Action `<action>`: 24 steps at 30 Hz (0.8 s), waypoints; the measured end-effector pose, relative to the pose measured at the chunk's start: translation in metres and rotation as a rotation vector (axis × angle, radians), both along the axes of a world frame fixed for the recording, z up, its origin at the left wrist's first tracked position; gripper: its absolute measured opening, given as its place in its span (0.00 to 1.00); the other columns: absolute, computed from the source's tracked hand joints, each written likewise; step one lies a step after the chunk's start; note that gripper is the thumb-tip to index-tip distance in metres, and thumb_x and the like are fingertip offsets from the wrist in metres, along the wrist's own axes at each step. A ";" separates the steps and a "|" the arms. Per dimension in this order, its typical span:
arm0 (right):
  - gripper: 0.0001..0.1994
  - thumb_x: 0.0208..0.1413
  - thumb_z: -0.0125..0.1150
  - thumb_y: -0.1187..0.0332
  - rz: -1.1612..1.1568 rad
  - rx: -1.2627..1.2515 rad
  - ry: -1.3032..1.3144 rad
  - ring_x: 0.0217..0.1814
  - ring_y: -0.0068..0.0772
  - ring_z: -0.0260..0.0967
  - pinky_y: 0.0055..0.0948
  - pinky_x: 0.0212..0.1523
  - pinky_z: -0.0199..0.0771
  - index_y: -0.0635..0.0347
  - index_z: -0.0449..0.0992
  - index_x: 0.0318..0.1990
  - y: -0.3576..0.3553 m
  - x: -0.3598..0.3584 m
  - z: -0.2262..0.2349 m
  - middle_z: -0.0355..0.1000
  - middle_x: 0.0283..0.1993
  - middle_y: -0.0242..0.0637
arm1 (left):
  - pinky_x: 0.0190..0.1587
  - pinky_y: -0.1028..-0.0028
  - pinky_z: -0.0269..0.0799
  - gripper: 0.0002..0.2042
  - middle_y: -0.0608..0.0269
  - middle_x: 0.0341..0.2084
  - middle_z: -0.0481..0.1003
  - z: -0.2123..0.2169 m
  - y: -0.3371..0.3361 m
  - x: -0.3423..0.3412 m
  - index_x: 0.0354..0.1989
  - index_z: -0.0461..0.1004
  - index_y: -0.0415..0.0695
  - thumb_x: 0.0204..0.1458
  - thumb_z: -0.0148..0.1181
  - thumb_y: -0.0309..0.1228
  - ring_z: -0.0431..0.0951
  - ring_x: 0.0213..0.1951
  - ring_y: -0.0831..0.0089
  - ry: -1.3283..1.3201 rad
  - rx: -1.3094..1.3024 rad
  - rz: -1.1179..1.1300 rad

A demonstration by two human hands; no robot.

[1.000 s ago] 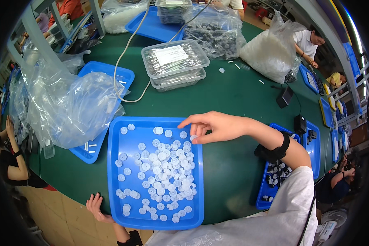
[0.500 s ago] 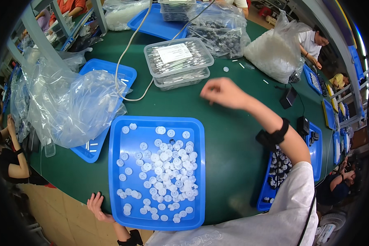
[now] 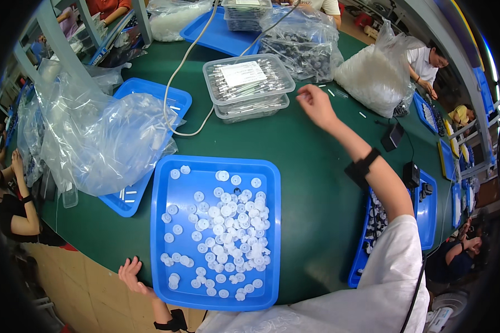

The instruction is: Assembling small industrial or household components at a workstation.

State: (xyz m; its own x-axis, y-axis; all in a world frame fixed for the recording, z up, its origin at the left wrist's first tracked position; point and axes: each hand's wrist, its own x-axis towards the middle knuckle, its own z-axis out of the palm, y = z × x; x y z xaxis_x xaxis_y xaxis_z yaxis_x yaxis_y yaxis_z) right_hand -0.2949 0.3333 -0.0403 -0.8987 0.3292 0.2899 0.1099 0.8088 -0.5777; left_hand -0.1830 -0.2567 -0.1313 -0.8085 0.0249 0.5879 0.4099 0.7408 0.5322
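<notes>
In front of me a blue tray holds many translucent white plastic discs, heaped toward its right side, with one small black piece among them. My left hand is beside the tray's lower left corner, at the table edge, its fingers spread and holding nothing. My right hand is over the table beyond the tray, to the right of two stacked clear boxes of thin metal-tipped rods. Its fingers are curled; whatever they hold, if anything, is hidden.
A clear plastic bag covers part of another blue tray at left. A cable loops beside the boxes. Bags of dark parts and white parts stand at the back. A tray of black-and-white parts lies at right; people sit around.
My right hand has moved right and slightly away from me, covering the spot where a small white disc lay on the table. My left hand stays near the tray corner. The view has shifted slightly.
</notes>
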 end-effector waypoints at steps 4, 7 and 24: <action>0.07 0.50 0.60 0.72 0.285 -0.889 -0.149 0.31 0.18 0.68 0.18 0.32 0.71 0.64 0.73 0.36 -0.110 0.037 0.044 0.71 0.29 0.30 | 0.59 0.53 0.49 0.29 0.51 0.35 0.76 -0.002 -0.011 0.005 0.30 0.72 0.36 0.55 0.28 0.48 0.69 0.47 0.54 0.003 -0.026 0.000; 0.09 0.50 0.61 0.72 0.408 -0.791 -0.293 0.33 0.19 0.69 0.18 0.34 0.71 0.66 0.72 0.38 -0.150 0.078 0.051 0.73 0.31 0.32 | 0.59 0.53 0.49 0.28 0.50 0.37 0.75 -0.007 -0.011 0.003 0.30 0.71 0.35 0.54 0.27 0.48 0.68 0.47 0.54 -0.002 -0.014 -0.010; 0.06 0.44 0.58 0.75 -0.537 0.643 -0.237 0.42 0.53 0.67 0.39 0.47 0.69 0.66 0.73 0.31 0.161 0.102 -0.039 0.68 0.37 0.53 | 0.58 0.53 0.50 0.26 0.53 0.35 0.76 -0.005 0.000 -0.001 0.30 0.72 0.38 0.55 0.28 0.46 0.69 0.46 0.55 0.089 0.021 -0.020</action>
